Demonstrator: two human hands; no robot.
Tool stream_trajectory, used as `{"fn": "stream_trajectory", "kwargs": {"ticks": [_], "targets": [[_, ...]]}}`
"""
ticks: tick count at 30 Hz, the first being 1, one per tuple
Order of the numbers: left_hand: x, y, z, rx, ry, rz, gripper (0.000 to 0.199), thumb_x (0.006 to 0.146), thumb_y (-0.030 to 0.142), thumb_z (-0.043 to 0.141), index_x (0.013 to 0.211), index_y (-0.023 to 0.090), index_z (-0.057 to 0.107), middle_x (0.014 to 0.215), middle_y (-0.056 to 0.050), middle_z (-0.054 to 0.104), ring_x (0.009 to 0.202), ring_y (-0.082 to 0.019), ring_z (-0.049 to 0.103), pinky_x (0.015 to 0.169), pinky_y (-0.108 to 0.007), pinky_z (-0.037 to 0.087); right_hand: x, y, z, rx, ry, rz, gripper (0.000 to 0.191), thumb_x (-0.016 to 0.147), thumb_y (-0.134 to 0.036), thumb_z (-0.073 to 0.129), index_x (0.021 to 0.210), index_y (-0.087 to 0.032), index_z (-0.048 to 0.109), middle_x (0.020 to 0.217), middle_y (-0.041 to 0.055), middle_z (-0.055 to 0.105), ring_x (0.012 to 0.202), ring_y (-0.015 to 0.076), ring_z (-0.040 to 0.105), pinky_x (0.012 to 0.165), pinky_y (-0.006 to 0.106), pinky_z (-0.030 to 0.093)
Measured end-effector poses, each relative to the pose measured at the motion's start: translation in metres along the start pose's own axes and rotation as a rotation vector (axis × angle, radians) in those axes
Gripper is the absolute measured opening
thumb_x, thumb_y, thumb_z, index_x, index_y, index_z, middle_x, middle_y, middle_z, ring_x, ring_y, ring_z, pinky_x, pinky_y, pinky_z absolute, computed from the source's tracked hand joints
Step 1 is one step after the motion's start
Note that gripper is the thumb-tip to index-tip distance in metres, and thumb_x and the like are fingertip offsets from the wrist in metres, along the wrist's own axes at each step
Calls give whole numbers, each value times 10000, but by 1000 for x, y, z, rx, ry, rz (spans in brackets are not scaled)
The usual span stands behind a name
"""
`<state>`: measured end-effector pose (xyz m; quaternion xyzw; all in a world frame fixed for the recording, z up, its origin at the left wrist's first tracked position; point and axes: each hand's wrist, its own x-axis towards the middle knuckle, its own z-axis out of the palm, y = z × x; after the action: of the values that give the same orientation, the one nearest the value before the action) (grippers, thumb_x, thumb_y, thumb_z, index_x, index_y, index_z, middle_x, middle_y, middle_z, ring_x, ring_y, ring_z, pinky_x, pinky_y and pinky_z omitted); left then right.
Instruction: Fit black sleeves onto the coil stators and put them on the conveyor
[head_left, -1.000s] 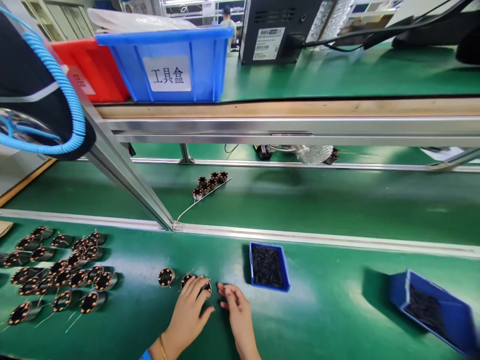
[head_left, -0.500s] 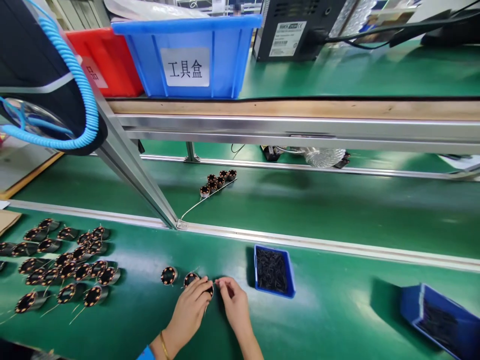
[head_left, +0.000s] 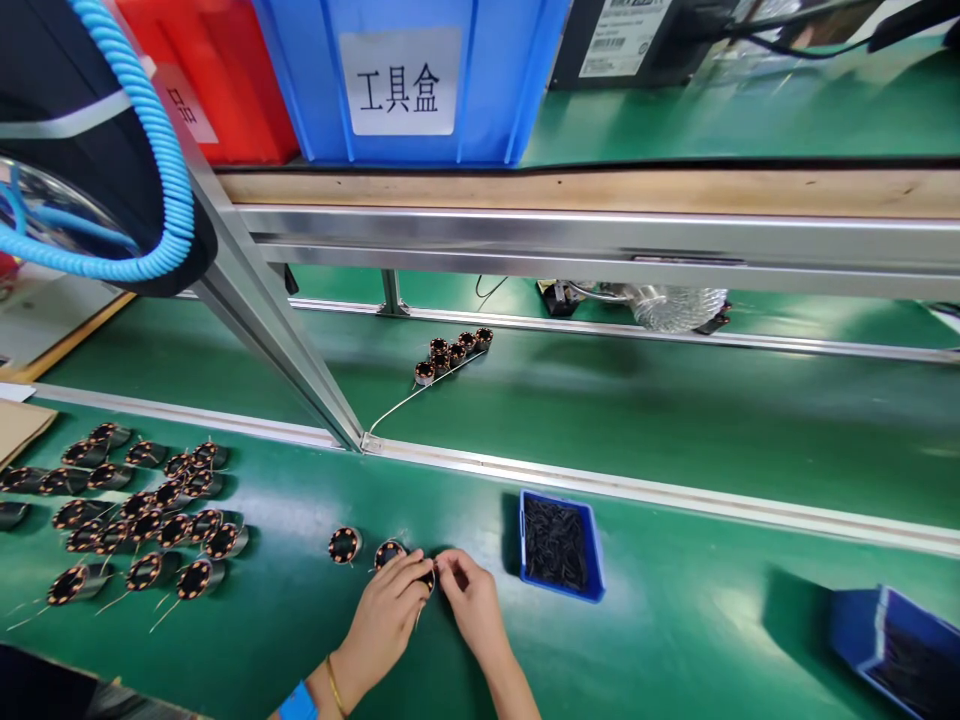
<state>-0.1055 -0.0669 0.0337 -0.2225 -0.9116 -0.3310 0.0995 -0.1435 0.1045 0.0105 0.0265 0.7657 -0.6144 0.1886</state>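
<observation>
Right hand (head_left: 474,605) — now closer in, beside the coil ring (head_left: 428,581), left of the blue tray (head_left: 592,548); fingertips pinched, contents indiscernible. Left hand (head_left: 386,610) — fingers closed over that ring. Work now appears two-handed, at one piece.

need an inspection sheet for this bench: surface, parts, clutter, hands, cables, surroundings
surface: green benchtop, glossy, light reflecting
parts: wound ring by the hands, mostly covered; more wound rings clustered at left; blue tray holding black pieces, second blue tray at lower right
clutter: flat brown sheet at the left edge
hands: left hand over the ring; right hand beside it, fingertips at its edge, grip too small to tell
cables: blue coiled cord, upper left; black cable, top right
surroundings: red bin and blue bin on a raised shelf
</observation>
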Motion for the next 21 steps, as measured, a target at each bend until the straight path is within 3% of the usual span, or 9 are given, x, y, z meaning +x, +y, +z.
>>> {"fn": "stream_trajectory", "kwargs": {"ticks": [3,7,17,21], "targets": [[0,0,-1,8,4,2,217,926,20,474,998,205,562,1333,67,588,1408,-72,399,1240,-300,288,-2,2,0,-10,-15,3,687,905,-721,446,970,-73,664,893,127,643,802,176,611,761,266,489],[1,0,-2,-16,3,2,217,925,14,473,990,203,557,1342,75,579,1411,-66,387,1249,-282,248,-6,11,2,141,-4,86,805,855,-821,467,1027,-50,621,1007,190,650,884,213,632,775,300,527],[-1,-3,2,-20,4,19,202,929,22,491,1000,203,546,1343,67,578,1413,-73,379,1249,-276,220,-2,15,4,218,39,149,817,765,-860,551,983,-74,610,1029,204,663,835,209,633,715,314,537],[-1,-3,0,-26,4,13,205,921,19,497,996,203,547,1347,68,578,1410,-79,389,1245,-295,249,0,14,4,142,17,84,745,840,-792,521,968,-68,637,932,165,664,738,182,625,674,296,540]]}}
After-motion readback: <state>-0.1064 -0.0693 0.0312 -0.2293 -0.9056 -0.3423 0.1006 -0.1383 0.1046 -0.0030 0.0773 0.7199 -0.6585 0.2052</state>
